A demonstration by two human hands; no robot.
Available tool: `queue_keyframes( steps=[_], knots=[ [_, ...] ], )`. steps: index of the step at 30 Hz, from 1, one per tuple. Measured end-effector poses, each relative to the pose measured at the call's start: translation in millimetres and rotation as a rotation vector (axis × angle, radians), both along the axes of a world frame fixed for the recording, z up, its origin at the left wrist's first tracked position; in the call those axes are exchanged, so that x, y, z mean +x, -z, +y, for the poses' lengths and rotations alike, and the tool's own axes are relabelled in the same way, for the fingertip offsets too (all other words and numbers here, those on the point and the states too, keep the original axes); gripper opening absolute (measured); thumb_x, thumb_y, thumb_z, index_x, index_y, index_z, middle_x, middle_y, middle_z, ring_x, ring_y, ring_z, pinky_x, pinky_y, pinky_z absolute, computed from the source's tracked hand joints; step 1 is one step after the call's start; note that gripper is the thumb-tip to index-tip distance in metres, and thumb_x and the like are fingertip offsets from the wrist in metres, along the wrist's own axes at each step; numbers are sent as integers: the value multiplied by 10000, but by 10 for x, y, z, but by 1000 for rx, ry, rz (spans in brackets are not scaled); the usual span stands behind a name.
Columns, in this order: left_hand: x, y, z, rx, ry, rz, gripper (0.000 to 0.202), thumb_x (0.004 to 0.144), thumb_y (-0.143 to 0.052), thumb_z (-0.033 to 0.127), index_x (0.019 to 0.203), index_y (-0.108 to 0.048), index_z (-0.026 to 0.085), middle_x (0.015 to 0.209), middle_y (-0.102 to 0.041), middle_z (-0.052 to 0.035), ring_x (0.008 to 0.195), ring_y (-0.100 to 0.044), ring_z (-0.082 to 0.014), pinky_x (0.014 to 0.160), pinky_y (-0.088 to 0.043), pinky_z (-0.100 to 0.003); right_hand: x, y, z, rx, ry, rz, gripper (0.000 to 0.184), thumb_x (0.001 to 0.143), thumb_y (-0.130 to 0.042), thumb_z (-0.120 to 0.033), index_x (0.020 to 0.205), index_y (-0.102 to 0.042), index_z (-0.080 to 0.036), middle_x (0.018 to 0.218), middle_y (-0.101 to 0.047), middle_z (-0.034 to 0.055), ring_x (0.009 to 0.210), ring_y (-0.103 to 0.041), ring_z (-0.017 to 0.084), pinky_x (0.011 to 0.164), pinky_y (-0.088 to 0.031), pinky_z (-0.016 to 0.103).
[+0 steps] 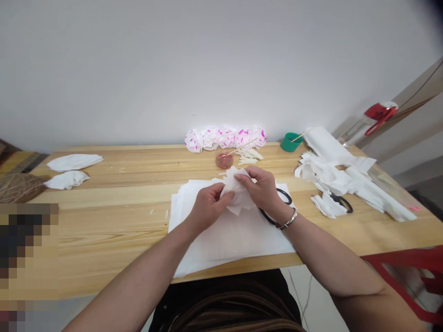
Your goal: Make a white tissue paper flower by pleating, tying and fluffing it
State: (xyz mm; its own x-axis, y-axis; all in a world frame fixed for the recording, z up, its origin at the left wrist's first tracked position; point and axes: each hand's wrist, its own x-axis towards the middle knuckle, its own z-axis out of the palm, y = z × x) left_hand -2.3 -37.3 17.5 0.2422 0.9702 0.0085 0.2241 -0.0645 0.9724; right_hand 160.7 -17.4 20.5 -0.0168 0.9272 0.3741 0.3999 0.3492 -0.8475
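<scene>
Both my hands hold a folded white tissue piece (pixel 238 191) just above a stack of white paper sheets (pixel 228 235) on the wooden table (pixel 114 221). My left hand (pixel 207 205) pinches its left edge with thumb and fingers. My right hand (pixel 262 186), with a metal bracelet on the wrist, grips its top right side. Black scissors (pixel 281 203) lie partly hidden under my right wrist.
Pink-spotted white paper flowers (pixel 224 137) line the wall, with a small glass of pink liquid (pixel 224 160) and a stick before them. A green cup (pixel 290 142), tissue scraps (pixel 332 173), second scissors (pixel 342 201) sit right. White pieces (pixel 71 169) lie left. A red chair (pixel 411 276) stands right.
</scene>
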Motion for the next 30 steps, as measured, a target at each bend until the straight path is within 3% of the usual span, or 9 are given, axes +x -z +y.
queue_keyframes(
  steps=[5,13,18,23,30],
  knots=[
    [-4,-6,19,-63,-41,-122,247,748,-613,373,617,-551,174,587,-520,29,551,-450,-110,529,-347,-235,-12,-20,-26,-29,-60,-54,357,798,-582,-397,570,-409,-185,573,-359,-46,576,-332,91,550,-298,242],
    [-8,47,47,-72,-112,-229,220,737,-649,382,720,-614,165,623,-561,28,573,-478,-104,542,-381,-224,-34,6,-23,-29,-31,-47,270,812,-558,-299,582,-476,-183,588,-461,-25,593,-409,108,585,-349,251],
    [6,29,33,-73,-148,-133,277,671,-707,398,810,-622,175,638,-574,34,571,-493,-103,527,-392,-210,-37,-13,-37,20,-57,-40,257,801,-574,-267,584,-463,-186,586,-445,-33,585,-400,100,582,-349,239],
    [6,55,47,-70,-198,-101,343,684,-693,372,963,-583,205,610,-549,65,506,-459,-82,485,-369,-191,-46,-23,-50,-5,-87,-45,192,807,-576,-257,633,-547,-180,615,-511,-22,606,-443,105,606,-372,238],
    [4,0,26,-8,-169,6,202,714,-644,314,868,-677,187,712,-636,32,599,-524,-98,540,-395,-190,-40,-37,-73,15,-184,-33,176,832,-551,-225,674,-615,-180,659,-573,-17,638,-486,100,641,-384,225]
  ],
)
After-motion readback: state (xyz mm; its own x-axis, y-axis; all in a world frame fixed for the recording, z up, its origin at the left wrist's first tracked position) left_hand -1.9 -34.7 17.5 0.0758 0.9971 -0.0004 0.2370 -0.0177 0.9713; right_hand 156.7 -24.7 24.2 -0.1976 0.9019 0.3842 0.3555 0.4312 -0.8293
